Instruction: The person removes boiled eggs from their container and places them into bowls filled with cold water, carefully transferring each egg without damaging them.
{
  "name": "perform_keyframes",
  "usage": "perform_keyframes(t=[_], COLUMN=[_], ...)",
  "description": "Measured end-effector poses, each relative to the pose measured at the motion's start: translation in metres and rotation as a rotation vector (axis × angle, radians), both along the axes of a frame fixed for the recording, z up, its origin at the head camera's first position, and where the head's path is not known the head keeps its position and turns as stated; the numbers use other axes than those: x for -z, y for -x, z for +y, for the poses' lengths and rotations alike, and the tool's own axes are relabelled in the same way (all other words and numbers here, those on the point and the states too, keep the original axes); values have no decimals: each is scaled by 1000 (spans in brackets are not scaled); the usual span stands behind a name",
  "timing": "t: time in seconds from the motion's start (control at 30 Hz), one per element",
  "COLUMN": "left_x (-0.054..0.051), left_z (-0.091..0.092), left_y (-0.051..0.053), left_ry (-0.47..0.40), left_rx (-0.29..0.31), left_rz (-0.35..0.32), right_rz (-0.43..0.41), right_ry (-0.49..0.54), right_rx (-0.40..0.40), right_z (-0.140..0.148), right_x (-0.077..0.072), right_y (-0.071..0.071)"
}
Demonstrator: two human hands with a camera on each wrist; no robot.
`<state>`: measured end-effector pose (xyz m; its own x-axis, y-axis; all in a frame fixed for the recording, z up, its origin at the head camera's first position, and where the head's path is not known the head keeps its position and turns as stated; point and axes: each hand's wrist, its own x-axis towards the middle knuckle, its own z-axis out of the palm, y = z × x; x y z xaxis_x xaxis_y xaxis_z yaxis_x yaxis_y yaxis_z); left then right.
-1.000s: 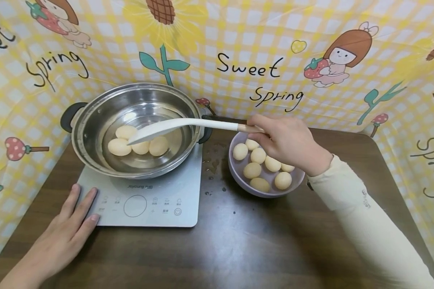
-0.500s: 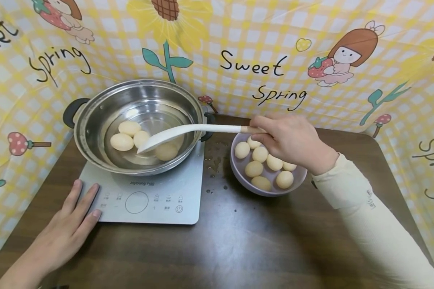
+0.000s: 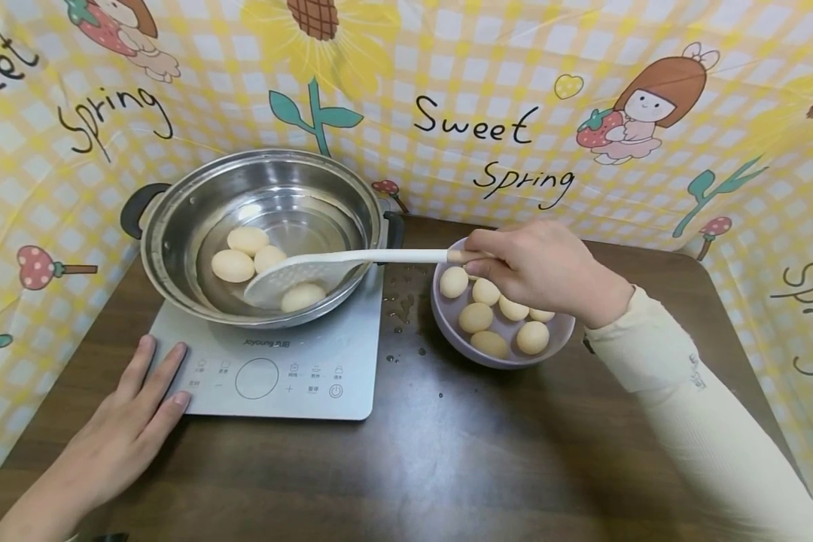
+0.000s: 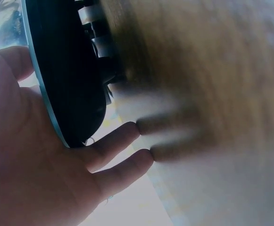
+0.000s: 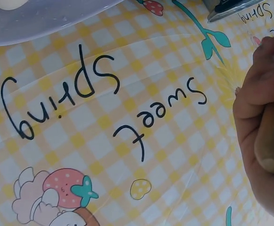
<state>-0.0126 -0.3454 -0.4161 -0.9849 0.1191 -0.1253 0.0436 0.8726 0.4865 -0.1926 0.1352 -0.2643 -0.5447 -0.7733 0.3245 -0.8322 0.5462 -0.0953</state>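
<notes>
My right hand point(image 3: 542, 267) grips the wooden handle end of a white slotted spoon point(image 3: 406, 256). In the right wrist view the fingers curl round that handle point(image 5: 271, 146). The spoon's perforated head is down in the steel pot point(image 3: 165, 260), against an egg point(image 3: 303, 296) at the near side. Three other eggs point(image 3: 233, 266) lie close together in the pot, in shallow water. My left hand point(image 3: 118, 433) rests with fingers spread at the left edge of the induction cooker point(image 3: 206, 403); in the left wrist view two fingertips touch the table beside it.
A purple bowl point(image 3: 447, 342) holding several eggs stands right of the cooker, partly beneath my right hand. Water drops point(image 3: 400, 309) dot the brown table point(image 3: 447, 467) between cooker and bowl. A yellow checked cloth point(image 3: 488, 45) hangs behind and at both sides.
The spoon head has gone from above the eggs down into the pot's near side, and its face has turned. One egg has shifted away from the other three. My left hand stays at the cooker.
</notes>
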Motion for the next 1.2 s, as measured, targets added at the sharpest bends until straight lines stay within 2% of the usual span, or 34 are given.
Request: perform_keyframes(t=[0.17, 0.6, 0.8, 0.97, 1.2], left_x=[0, 0, -1, -2, -3], left_z=[0, -1, -1, -1, 0], left_y=[0, 0, 0, 1, 0], left_ry=[5, 0, -2, 2, 3], left_rx=[-1, 2, 4, 4, 1], left_rz=[-23, -15, -18, -32, -30], right_rz=[-127, -322, -470, -562, -662], right_ry=[-82, -197, -209, -190, -141], right_rx=[34, 90, 136, 145, 91], right_z=[-9, -22, -25, -25, -14], right_x=[-4, -8, -14, -15, -20], right_y=[0, 2, 7, 10, 12])
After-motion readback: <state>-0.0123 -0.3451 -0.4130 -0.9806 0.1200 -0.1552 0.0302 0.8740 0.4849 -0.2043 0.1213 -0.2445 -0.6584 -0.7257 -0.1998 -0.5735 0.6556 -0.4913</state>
